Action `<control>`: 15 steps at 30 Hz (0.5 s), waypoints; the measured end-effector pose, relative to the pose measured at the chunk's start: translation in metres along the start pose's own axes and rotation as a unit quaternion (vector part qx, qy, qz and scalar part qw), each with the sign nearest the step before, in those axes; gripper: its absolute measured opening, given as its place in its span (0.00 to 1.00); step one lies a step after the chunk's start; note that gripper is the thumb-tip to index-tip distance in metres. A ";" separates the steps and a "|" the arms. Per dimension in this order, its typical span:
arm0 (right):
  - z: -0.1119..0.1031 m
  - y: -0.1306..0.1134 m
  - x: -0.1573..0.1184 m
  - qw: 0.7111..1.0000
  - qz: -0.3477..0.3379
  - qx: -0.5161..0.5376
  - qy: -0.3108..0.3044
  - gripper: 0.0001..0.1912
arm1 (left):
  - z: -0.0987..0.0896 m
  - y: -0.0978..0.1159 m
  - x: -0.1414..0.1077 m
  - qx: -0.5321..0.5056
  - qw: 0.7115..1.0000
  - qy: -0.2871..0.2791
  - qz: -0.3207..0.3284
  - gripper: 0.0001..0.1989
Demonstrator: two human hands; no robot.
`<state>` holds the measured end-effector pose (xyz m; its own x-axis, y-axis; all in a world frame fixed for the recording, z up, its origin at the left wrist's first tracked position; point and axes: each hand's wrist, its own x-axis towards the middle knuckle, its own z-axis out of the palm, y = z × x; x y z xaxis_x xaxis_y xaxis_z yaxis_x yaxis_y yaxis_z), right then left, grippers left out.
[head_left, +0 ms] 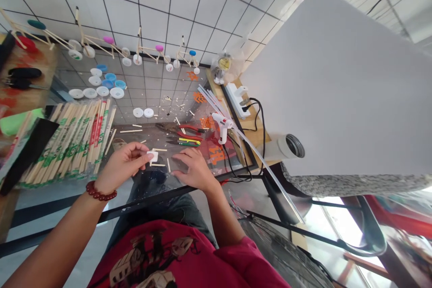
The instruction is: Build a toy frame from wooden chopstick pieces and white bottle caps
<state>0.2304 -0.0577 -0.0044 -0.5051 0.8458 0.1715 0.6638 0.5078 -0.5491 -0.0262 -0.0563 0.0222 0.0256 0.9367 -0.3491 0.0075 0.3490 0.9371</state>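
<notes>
My left hand (pixel 126 164), a beaded bracelet on its wrist, pinches a small white square piece (pixel 154 156) between thumb and fingers. Two short wooden sticks (pixel 158 165) extend from beside that piece toward the right; whether they are fixed to it I cannot tell. My right hand (pixel 194 168) rests near the front edge of the glass table, fingers apart and nothing in them. Between the hands lies another short stick (pixel 168 165). Just beyond my right hand are a yellow-green snipper (pixel 189 142) and red-handled pliers (pixel 189 132).
A white glue gun (pixel 222 127) stands at the right by clear glue sticks (pixel 216 103) and a power strip (pixel 236 100). Wrapped chopsticks (pixel 70 139) are piled left. Bottle caps (pixel 117 93) and stick models with wheels (pixel 148 49) line the back. Wood scraps litter the glass.
</notes>
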 end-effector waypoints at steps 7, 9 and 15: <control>0.005 -0.001 0.009 1.000 0.018 0.000 0.006 0.26 | 0.002 -0.015 0.000 0.112 0.992 0.012 0.049 0.23; 0.005 -0.001 0.009 1.000 0.019 0.011 0.008 0.29 | 0.001 -0.018 -0.001 0.147 0.987 0.022 0.066 0.22; 0.008 -0.001 0.007 0.999 0.025 0.028 0.017 0.34 | 0.001 -0.013 -0.008 0.248 0.959 0.067 0.124 0.16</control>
<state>0.2220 -0.0535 -0.0088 -0.4522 0.8757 0.1694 0.6557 0.4552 -0.6024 -0.0256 -0.0685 0.0127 -0.0399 0.9958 -0.0824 0.4920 0.0914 0.8658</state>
